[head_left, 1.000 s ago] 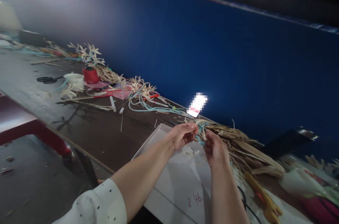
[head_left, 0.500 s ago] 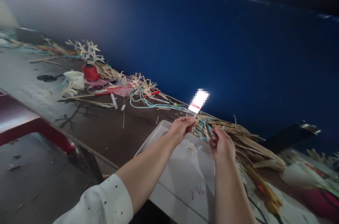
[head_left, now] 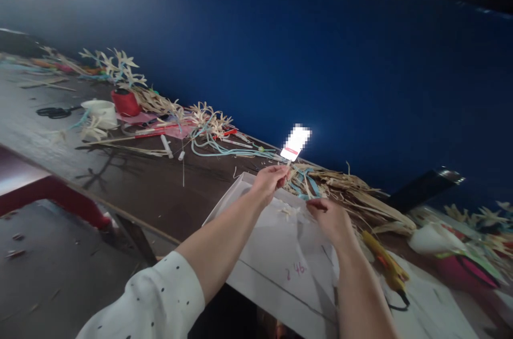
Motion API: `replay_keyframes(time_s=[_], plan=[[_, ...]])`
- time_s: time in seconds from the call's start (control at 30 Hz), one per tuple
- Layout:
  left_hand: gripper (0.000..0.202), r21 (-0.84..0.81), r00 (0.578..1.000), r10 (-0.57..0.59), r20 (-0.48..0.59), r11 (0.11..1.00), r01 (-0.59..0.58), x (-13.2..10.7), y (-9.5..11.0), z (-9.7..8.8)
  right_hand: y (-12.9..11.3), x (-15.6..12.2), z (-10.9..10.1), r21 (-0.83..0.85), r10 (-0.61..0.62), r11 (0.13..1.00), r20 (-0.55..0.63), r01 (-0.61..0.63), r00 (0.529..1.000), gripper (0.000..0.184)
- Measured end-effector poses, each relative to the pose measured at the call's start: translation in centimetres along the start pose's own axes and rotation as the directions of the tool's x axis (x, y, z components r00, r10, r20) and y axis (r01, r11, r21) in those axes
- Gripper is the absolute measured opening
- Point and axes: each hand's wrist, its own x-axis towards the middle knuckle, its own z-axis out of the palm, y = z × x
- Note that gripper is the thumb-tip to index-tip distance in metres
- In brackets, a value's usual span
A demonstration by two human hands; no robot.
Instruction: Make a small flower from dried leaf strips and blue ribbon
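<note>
My left hand point(head_left: 269, 179) is raised over the far edge of a white box lid point(head_left: 264, 243), its fingers pinched on a thin pale straw strip. My right hand point(head_left: 326, 217) is lower, fingers curled and pressed down on the lid near small straw scraps point(head_left: 289, 212). Whether a strip lies under those fingers is hidden. Just beyond both hands lies a heap of dried straw leaves point(head_left: 352, 194) with light blue strips point(head_left: 306, 181) mixed in.
A long dark table point(head_left: 140, 189) runs along a blue wall. Straw flowers point(head_left: 208, 117), a red spool point(head_left: 125, 102), a white cup point(head_left: 100, 112), scissors point(head_left: 54, 112) and blue cords lie to the left. A yellow glue gun point(head_left: 387, 264) lies right of the lid.
My hands have drawn apart: the right hand dropped from the straw bundle to the lid, while the left stayed raised. The view has tilted downward and shifted right.
</note>
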Motion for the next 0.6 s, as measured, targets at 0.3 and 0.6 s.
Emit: replay_keyframes(time_s=[0.3,0.6], plan=[[0.021,0.003,1.000,0.012,0.015,1.000,-0.012,0.2,-0.1,-0.1,-1.7,-1.3,0.5,-0.299,-0.120,0.940,0.161,0.165,0.980,0.025],[0.026,0.045,1.000,0.003,-0.013,0.999,-0.002,0.1,0.0,0.1,-2.6,-1.5,1.6,-0.459,-0.176,0.849,0.224,0.263,0.959,0.022]])
